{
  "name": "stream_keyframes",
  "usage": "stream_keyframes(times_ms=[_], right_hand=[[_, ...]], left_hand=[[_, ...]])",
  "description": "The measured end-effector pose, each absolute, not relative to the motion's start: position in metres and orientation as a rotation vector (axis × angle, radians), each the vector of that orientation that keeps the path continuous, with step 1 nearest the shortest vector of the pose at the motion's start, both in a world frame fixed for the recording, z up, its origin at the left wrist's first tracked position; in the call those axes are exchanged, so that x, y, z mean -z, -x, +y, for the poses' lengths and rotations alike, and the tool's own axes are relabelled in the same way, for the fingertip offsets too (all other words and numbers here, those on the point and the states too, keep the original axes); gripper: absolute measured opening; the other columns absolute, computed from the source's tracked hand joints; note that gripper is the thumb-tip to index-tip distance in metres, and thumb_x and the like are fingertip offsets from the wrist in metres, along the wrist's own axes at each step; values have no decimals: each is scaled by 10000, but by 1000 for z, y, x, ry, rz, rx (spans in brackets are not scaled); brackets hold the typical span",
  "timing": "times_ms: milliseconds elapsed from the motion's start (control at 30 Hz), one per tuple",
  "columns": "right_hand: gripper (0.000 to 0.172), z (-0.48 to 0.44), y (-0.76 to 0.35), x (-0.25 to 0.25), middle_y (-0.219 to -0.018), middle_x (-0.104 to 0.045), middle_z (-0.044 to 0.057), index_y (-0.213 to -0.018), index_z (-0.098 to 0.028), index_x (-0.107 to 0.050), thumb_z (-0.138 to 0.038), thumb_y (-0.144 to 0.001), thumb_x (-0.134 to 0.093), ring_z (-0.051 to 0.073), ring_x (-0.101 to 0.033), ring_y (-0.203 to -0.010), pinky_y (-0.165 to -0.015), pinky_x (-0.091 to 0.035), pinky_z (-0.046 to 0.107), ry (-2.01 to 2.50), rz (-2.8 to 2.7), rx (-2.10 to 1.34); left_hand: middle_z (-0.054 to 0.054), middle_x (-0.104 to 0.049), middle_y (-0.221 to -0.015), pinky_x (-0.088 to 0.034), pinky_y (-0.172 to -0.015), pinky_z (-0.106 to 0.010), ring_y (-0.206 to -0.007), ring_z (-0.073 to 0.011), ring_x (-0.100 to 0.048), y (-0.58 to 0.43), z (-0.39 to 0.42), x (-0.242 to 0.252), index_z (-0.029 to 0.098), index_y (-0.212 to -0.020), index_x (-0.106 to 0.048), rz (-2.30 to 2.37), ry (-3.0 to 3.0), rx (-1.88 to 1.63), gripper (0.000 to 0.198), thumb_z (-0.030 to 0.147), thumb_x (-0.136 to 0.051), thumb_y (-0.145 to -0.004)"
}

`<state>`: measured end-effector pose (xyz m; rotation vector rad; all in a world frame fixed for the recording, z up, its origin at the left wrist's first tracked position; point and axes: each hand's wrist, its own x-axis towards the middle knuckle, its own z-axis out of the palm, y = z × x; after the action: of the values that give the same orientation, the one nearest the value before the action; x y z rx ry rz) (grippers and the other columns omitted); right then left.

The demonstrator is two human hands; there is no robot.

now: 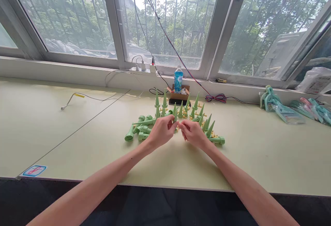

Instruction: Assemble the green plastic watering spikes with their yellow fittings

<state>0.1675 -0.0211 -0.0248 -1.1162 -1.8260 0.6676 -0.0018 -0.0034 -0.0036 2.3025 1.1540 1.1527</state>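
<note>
My left hand is closed around a green plastic watering spike, its pointed tip standing up above the fingers. Close beside it, my right hand has thumb and forefinger pinched at the spike's side; whatever sits between those fingers is too small to make out. Around both hands lie more green spikes. Several stand upright with tips up, such as a spike by my right hand. Left of my left hand, green spike pieces lie on their sides. Small yellow parts are scattered among the spikes on the right.
A blue-labelled bottle stands in a small cardboard box behind the spikes, with a dark phone-like slab in front. Cables run over the table. Bagged teal items lie far right. A power strip sits on the sill.
</note>
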Motion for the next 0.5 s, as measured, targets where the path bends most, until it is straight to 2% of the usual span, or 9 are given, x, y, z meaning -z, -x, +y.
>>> stream_keyframes(times_ms=[167, 500], right_hand=[[438, -21, -168, 24, -470, -489, -48, -632, -201, -438, -505, -947, -417, 90, -455, -381, -478, -401, 229, 1121, -1827, -660], [466, -17, -169, 28, -422, -456, -50, -665, -193, -516, -539, -949, -390, 102, -450, -359, -490, -410, 239, 1168, -1809, -650]], left_hand=[[48, -414, -557, -283, -506, -225, -502, -87, -304, 1, -3, 3, 185, -646, -383, 1147, -2283, -1148, 321, 357, -482, -898], [51, -391, -562, -267, -480, -213, -489, -81, -275, 3, -3, 3, 189, -659, -362, 1094, -2266, -1122, 341, 392, -448, -919]])
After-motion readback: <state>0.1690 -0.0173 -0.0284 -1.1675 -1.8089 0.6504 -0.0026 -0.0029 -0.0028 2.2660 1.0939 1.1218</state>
